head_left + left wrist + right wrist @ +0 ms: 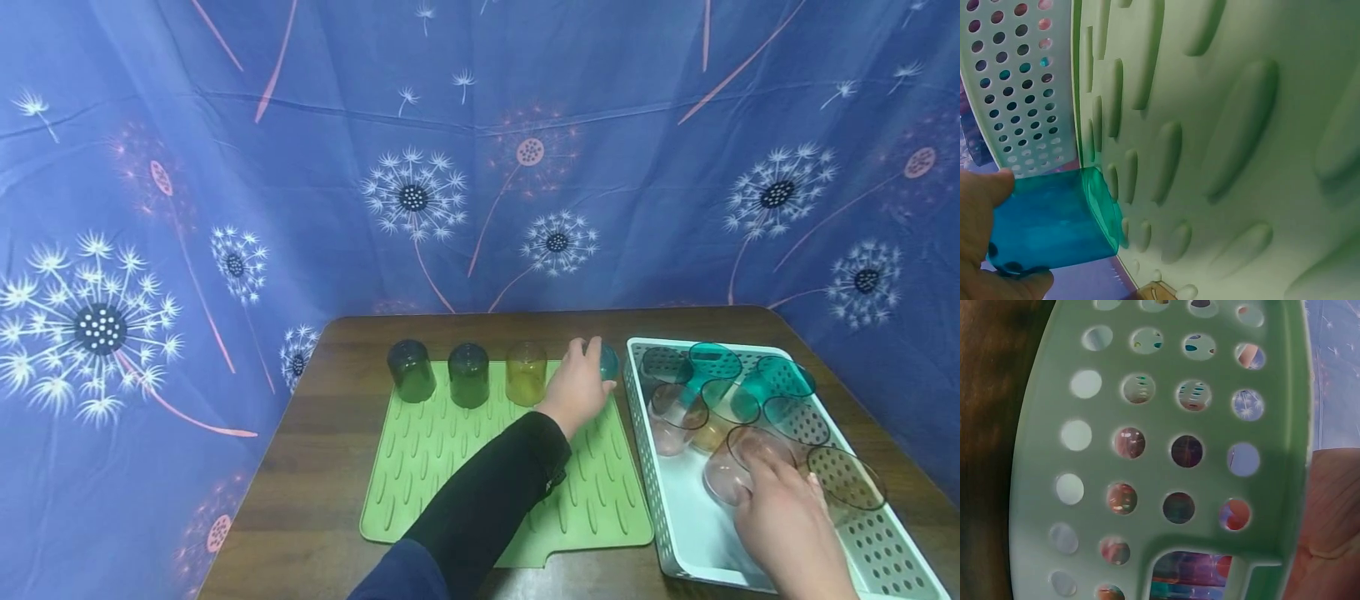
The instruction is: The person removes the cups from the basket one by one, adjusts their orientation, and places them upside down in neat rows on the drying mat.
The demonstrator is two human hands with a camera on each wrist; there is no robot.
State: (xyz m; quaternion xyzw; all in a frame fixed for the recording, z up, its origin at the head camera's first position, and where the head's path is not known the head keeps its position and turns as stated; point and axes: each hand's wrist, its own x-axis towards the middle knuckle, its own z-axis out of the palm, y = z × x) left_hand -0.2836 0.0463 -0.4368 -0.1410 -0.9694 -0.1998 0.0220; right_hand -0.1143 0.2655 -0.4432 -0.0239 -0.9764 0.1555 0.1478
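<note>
A teal see-through cup (1054,219) is upside down in my left hand (577,383), thumb on one side and fingers on the other. Its rim is right at the back right corner of the green ridged mat (442,467). Along the mat's back edge stand three more upturned cups: two dark green ones, the left (412,371) and the middle (468,375), and a yellow one (526,373). My right hand (791,517) is inside the white basket (652,467), pinching a pale pink cup (723,473) near its rim. The basket's wall hides those fingers in the right wrist view.
Several teal, pink, amber and grey cups stand mouth up in the basket, among them a teal one (783,379) and an amber-tinted one (847,479) beside my right hand. The brown wooden table (277,500) ends at a blue dandelion-print cloth (315,208).
</note>
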